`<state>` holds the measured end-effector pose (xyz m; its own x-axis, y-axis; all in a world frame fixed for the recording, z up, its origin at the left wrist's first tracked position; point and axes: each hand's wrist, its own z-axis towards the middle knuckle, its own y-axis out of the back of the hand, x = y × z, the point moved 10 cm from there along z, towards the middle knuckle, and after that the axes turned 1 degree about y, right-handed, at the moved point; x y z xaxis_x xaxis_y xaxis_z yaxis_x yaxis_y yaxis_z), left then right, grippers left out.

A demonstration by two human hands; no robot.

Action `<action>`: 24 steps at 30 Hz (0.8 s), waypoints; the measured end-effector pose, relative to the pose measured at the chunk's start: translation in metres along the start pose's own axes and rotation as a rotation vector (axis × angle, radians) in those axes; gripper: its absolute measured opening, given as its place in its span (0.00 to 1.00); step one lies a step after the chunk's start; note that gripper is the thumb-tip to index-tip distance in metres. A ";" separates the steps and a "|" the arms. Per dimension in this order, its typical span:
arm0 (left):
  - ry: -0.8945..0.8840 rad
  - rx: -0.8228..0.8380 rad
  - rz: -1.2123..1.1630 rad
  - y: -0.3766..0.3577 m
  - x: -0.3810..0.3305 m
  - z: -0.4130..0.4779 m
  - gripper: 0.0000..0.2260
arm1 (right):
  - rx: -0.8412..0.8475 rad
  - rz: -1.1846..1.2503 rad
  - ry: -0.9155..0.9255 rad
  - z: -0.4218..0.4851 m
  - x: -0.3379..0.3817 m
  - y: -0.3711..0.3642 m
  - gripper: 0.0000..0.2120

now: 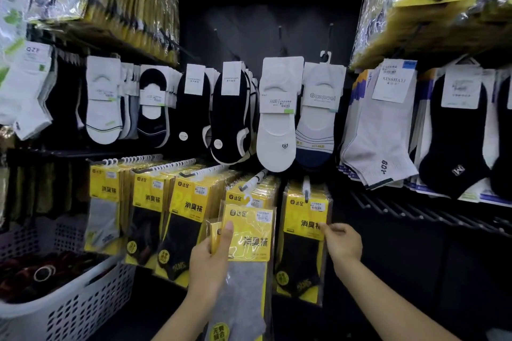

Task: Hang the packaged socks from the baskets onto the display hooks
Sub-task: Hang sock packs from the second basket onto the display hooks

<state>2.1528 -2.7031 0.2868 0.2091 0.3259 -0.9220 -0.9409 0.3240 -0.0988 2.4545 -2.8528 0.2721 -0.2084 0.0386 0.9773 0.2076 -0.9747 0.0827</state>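
Behind the gray-sock packet (249,235), the left hand (207,260) is hiding its fingers, with only the thumb showing in front. Below that grip the packet is running off the bottom edge. Whether the right hand (342,243) is pinching or just touching the black-sock packet (300,255) is not reading clearly. Left of the grip, the white basket (83,302) is getting cropped.
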 end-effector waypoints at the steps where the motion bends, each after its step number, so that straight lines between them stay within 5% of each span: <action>1: 0.000 0.013 -0.005 -0.001 0.002 -0.001 0.29 | -0.031 0.006 -0.028 -0.002 -0.007 0.007 0.08; 4: -0.001 0.078 -0.030 -0.006 0.001 -0.007 0.23 | 0.031 0.107 -0.012 -0.020 -0.012 0.009 0.06; 12: 0.119 0.224 -0.145 -0.038 0.015 -0.026 0.14 | 0.718 0.231 0.021 -0.122 0.035 -0.046 0.10; 18: 0.033 0.247 0.006 -0.036 0.005 -0.024 0.23 | 0.533 0.310 -0.011 -0.109 0.023 -0.022 0.09; 24: -0.023 0.148 0.076 -0.003 0.007 -0.002 0.20 | 0.251 0.300 0.100 -0.071 0.033 0.031 0.05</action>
<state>2.1565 -2.7029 0.2796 0.1462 0.3742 -0.9158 -0.9053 0.4239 0.0287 2.3862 -2.8978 0.2934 -0.1923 -0.2733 0.9425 0.4974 -0.8551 -0.1464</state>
